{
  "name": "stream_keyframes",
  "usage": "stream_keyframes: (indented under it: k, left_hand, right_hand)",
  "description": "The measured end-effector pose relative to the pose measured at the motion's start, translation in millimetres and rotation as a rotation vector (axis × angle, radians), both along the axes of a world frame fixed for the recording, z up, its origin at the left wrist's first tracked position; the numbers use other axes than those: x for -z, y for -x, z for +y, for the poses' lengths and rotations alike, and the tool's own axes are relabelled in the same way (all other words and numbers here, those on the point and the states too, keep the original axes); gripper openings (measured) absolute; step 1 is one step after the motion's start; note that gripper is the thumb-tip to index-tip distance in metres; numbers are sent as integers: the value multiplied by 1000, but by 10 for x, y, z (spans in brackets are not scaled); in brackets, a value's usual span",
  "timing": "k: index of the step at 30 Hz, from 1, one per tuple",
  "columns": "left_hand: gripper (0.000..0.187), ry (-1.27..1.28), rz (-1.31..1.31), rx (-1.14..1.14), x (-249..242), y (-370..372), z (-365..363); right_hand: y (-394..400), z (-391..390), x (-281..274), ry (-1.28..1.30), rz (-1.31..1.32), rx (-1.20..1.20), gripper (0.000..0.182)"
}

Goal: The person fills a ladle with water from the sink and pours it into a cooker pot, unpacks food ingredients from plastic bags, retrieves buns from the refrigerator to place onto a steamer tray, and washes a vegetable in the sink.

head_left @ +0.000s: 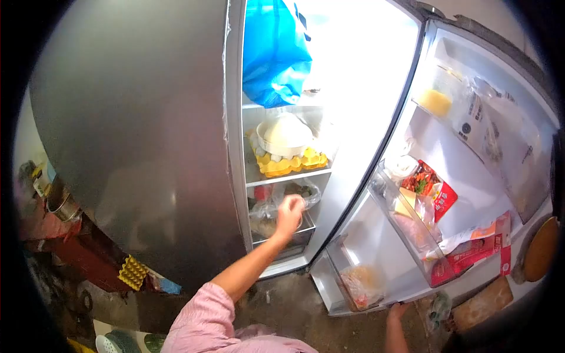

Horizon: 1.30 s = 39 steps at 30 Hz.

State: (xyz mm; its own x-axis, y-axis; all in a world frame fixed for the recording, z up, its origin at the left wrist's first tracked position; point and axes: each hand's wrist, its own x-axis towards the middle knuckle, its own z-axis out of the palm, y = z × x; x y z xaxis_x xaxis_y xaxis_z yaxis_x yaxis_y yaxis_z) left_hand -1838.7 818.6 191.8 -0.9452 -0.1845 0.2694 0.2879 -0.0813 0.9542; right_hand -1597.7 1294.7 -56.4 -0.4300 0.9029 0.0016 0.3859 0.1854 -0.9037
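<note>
While reaching: left hand (289, 213) closed, contents indiscernible.
Beside grip: clear crumpled plastic bag (306, 193).
Right hand (398, 310): on door edge, grip unclear.

The brightest light comes from inside the open fridge (329, 70), whose upper white wall is blown out to glare with no detail. The closed steel door (135, 117) takes only a soft, dull sheen. The floor (294, 306) and the left corner lie in dim shadow. A fisheye lens bends the door edges and leaves a black vignette around the frame. The picture is soft and slightly blurred throughout.
</note>
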Motion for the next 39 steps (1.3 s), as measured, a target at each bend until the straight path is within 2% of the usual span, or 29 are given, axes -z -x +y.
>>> stream_keyframes:
  k: [2, 4, 5, 6, 8, 10, 11, 13, 16, 18, 20, 22, 24, 27, 28, 29, 31, 32, 33, 35, 37, 39]
  left_hand:
    - [29, -222, -113, -51, -96, 624, -95]
    - [44, -378, -200, -122, -202, 1096, -145]
    - [52, -437, -251, -164, -264, 1277, -171]
    - [64, -470, -295, -165, -296, 1453, -229]
    - [72, -514, -359, -143, -444, 1604, -341]
    - [82, -537, -421, -147, -414, 1861, -457]
    - [84, -531, -396, -96, -440, 1888, -497]
    - [81, -591, -443, -100, -406, 2040, -553]
    - [79, -696, -467, -58, -236, 2298, -607]
    - [76, -747, -453, -12, -210, 2353, -595]
    - [67, -770, -417, 24, -207, 2380, -571]
    - [58, -849, -405, 25, -197, 2440, -592]
    - [42, -893, -398, -28, -192, 2430, -576]
    - [55, -922, -431, -36, 15, 2466, -569]
    - [59, -896, -383, -18, -41, 2282, -529]
    - [40, -914, -397, -120, -94, 2150, -453]
    - [39, -940, -396, -103, -146, 1860, -384]
    - [38, -928, -387, -22, -173, 1682, -369]
    - [40, -915, -350, 108, 24, 1669, -386]
    - [45, -897, -333, 152, -14, 1292, -308]
    - [48, -923, -342, 318, 19, 899, -293]
    - [48, -884, -371, 323, 57, 418, -222]
  right_hand:
    - [7, -310, -184, 328, -199, 32, 45]
    - [-93, -899, -499, 694, -348, -81, 49]
    - [-160, -771, 199, 831, -280, -384, 47]
    - [-245, -1161, -94, 900, -252, -414, 39]
    - [-192, -1592, -30, 1099, -283, -353, 37]
    - [-184, -1961, -249, 1017, -293, -510, 36]
    - [-158, -1991, -98, 1072, -279, -555, 34]
    - [-99, -2024, 240, 1178, -247, -644, 30]
    - [-51, -2139, 177, 1159, -304, -614, 30]
    - [-38, -2201, 240, 1144, -244, -676, 30]
    - [50, -2370, -1, 1114, -246, -716, 31]
    - [181, -2671, -818, 1072, -320, -722, 32]
    - [243, -2813, -862, 1118, -287, -757, 29]
    - [295, -2963, -894, 1136, -261, -815, 27]
    - [332, -3001, -906, 1134, -251, -837, 26]
    - [372, -3031, -933, 1102, -237, -853, 25]
    - [430, -3083, -981, 1040, -210, -877, 23]
    - [472, -3080, -965, 1011, -190, -896, 22]
    - [525, -3060, -932, 982, -169, -914, 21]
    - [580, -3014, -958, 960, -73, -949, 20]
    - [636, -2979, -1121, 975, 75, -981, 19]
    - [648, -2960, -1490, 633, 169, -1075, 17]
